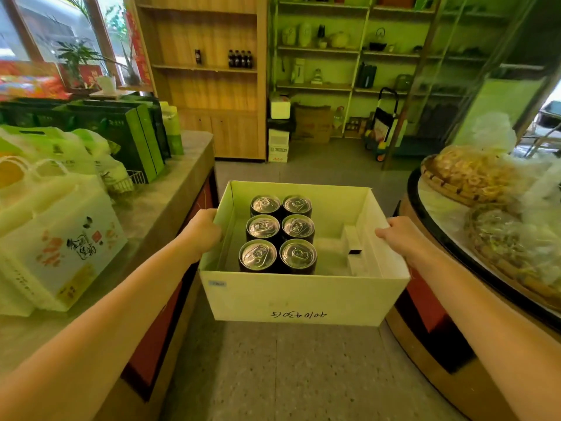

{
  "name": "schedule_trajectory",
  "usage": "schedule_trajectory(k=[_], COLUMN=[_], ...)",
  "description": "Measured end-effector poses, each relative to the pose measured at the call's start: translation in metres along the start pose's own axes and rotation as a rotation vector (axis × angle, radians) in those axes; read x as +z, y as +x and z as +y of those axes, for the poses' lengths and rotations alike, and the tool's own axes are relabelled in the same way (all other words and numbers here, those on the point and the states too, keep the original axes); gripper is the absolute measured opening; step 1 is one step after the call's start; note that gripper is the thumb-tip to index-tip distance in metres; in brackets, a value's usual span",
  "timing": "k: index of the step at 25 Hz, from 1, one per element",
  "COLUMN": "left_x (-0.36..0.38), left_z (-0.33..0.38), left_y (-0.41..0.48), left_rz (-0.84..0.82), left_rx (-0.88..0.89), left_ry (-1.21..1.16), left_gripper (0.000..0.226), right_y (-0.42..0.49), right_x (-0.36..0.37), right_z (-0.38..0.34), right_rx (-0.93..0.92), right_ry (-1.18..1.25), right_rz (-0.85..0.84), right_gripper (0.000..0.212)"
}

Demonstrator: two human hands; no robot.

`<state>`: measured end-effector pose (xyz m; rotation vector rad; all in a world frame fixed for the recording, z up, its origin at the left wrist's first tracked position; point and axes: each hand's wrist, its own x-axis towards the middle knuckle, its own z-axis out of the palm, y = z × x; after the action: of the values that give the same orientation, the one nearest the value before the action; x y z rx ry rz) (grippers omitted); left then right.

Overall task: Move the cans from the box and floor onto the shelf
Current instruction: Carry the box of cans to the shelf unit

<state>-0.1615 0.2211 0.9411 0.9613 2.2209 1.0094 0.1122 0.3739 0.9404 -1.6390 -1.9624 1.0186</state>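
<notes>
An open white cardboard box (300, 299) hangs in the air in front of me, carried between both hands. My left hand (202, 230) grips its left wall and my right hand (394, 235) grips its right wall. Inside, several dark cans (280, 233) with silver tops stand upright in two rows at the left. A small white carton (353, 244) lies at the box's right side. Straight ahead stands a wooden shelf unit (206, 68) with a few dark bottles (239, 58) on one level.
A stone counter (170, 205) with white and green gift bags runs along my left. A round table (440, 238) with wrapped baskets of food is at my right. Between them is a narrow aisle of speckled floor (303, 375). Stacked cartons (278, 138) and a trolley (384, 123) stand by the far shelves.
</notes>
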Motion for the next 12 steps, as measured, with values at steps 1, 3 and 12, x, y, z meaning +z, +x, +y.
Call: schedule_trajectory(k=[1, 3, 12], left_x=[0.006, 0.021, 0.045], left_z=[0.008, 0.029, 0.129], left_y=[0.021, 0.070, 0.302], left_rz=[0.009, 0.041, 0.157], left_rx=[0.001, -0.007, -0.071], left_ry=[-0.002, -0.012, 0.007], left_gripper=[0.038, 0.039, 0.042], right_y=[0.024, 0.084, 0.351], right_x=[-0.002, -0.009, -0.036], right_z=[-0.003, -0.012, -0.104], right_rx=[-0.013, -0.043, -0.120], right_ry=[-0.004, -0.015, -0.037], right_rz=[0.001, 0.002, -0.078], right_gripper=[0.022, 0.024, 0.027])
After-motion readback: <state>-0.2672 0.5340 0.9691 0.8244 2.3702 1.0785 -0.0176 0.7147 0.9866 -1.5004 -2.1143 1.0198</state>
